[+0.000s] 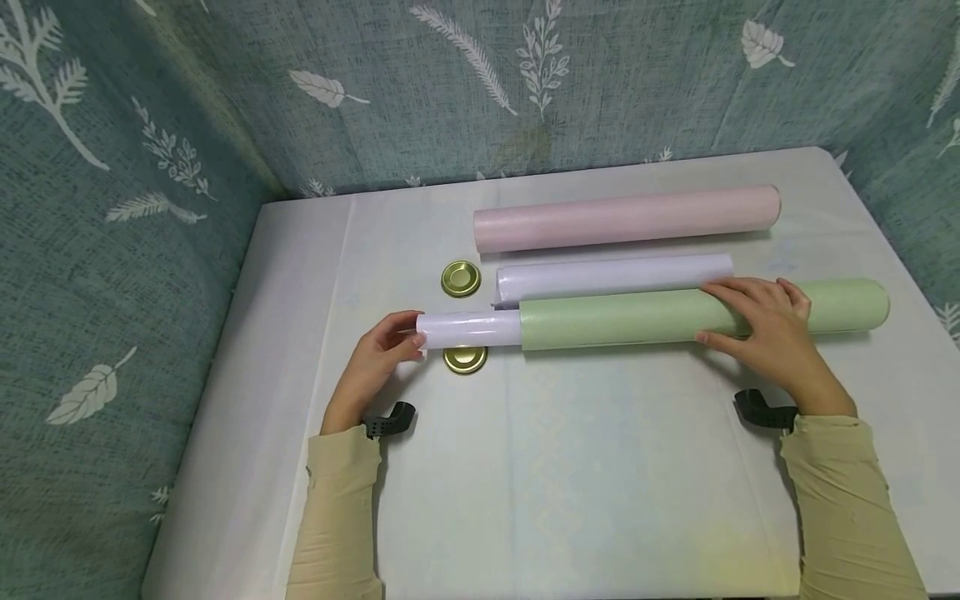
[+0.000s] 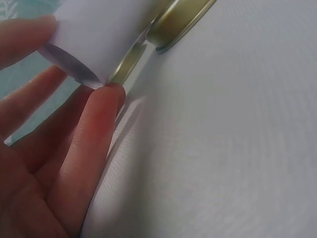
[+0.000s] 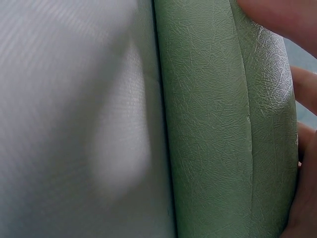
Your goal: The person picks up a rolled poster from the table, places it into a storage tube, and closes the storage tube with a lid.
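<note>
A green roll (image 1: 622,321) of textured sheet lies lengthwise across the table. From its left end sticks out a narrower, glossy white paper roll (image 1: 472,328). My left hand (image 1: 381,354) holds the white roll's open end between thumb and fingers, and the left wrist view shows the fingertips (image 2: 103,106) at its rim. With the thumb on the near side and the fingers over the far side, my right hand (image 1: 768,329) grips the green roll right of its middle. Under the white roll sits a gold jar lid (image 1: 465,360), partly covered by it.
Behind the green roll lies another white paper roll (image 1: 615,279), partly hidden. Farther back is a pink roll (image 1: 630,218). A second gold jar lid (image 1: 461,278) lies left of the rear white roll. Patterned green cloth (image 1: 420,100) hangs behind the white-covered table (image 1: 600,483).
</note>
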`<state>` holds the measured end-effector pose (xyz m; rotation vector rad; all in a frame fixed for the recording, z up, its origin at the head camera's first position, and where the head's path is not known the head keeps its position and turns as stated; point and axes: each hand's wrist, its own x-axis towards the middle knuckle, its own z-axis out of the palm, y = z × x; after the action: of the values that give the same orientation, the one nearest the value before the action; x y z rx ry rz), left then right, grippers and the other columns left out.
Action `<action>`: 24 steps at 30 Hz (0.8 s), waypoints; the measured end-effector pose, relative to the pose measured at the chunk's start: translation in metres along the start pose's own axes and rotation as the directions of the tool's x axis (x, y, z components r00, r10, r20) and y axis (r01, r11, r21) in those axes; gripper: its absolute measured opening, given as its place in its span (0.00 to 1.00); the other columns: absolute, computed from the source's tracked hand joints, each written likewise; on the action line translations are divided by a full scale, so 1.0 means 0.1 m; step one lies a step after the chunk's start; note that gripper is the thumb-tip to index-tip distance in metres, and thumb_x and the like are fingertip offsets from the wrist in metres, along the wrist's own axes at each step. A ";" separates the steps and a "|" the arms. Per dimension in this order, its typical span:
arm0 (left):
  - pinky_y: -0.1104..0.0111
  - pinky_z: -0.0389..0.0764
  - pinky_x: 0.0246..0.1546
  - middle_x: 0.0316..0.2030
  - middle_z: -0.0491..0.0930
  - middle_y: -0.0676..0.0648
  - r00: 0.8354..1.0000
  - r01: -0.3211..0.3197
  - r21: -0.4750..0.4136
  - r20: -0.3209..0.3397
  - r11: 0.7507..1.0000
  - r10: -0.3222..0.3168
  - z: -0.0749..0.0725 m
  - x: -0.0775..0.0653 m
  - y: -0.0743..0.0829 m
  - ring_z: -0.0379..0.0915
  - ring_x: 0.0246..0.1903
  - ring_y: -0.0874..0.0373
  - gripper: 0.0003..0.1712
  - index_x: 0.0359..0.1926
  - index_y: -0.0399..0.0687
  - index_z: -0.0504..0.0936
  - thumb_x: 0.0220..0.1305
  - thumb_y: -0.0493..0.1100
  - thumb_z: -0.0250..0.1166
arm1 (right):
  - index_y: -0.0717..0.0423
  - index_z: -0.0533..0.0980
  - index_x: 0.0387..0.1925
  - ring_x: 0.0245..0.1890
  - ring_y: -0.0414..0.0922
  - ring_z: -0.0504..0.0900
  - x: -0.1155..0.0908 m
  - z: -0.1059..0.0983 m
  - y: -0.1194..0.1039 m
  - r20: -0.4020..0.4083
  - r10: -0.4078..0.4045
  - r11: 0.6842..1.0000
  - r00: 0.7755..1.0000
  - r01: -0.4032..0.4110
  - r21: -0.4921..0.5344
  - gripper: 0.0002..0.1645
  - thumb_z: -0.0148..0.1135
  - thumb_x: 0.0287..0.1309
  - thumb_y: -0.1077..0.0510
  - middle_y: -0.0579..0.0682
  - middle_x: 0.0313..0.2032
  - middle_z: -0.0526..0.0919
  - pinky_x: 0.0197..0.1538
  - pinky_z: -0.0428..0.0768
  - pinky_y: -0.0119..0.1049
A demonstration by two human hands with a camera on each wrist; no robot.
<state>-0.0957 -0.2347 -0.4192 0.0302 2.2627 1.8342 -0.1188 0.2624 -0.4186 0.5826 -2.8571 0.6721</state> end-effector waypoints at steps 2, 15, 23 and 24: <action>0.61 0.76 0.42 0.51 0.70 0.41 1.000 -0.003 0.000 -0.004 1.000 0.003 0.00 0.00 0.00 0.70 0.46 0.54 0.26 0.57 0.40 0.67 0.58 0.42 0.61 | 0.43 0.66 0.59 0.54 0.54 0.61 0.00 0.00 0.00 0.001 0.003 1.000 1.000 -0.003 -0.003 0.41 0.68 0.41 0.43 0.52 0.54 0.68 0.58 0.40 0.55; 0.68 0.76 0.40 0.49 0.71 0.43 0.997 -0.036 -0.046 -0.069 0.998 0.032 0.07 0.11 -0.17 0.71 0.45 0.53 0.24 0.52 0.41 0.68 0.56 0.44 0.64 | 0.45 0.67 0.59 0.54 0.55 0.61 0.01 0.01 0.00 -0.012 -0.002 1.000 1.000 0.002 -0.003 0.40 0.69 0.41 0.44 0.53 0.54 0.68 0.58 0.40 0.55; 0.64 0.69 0.45 0.42 0.76 0.46 0.994 0.024 0.069 -0.106 0.997 -0.016 0.09 0.12 -0.21 0.73 0.37 0.53 0.21 0.44 0.44 0.75 0.56 0.53 0.62 | 0.45 0.66 0.59 0.54 0.55 0.61 0.01 0.01 -0.01 -0.006 0.005 1.000 1.000 -0.005 -0.003 0.41 0.68 0.41 0.43 0.53 0.54 0.68 0.58 0.40 0.55; 0.64 0.69 0.45 0.42 0.76 0.46 0.994 0.032 0.079 -0.108 0.996 -0.024 0.09 0.12 -0.21 0.73 0.36 0.53 0.21 0.44 0.44 0.75 0.56 0.53 0.62 | 0.45 0.66 0.59 0.54 0.55 0.61 0.01 0.01 -0.02 -0.006 0.004 1.000 1.000 -0.004 0.000 0.40 0.68 0.41 0.43 0.53 0.54 0.68 0.58 0.39 0.55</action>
<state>-0.1026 -0.2287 -0.4437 -0.0886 2.3957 1.7699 -0.1189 0.2605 -0.4185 0.5740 -2.8531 0.6738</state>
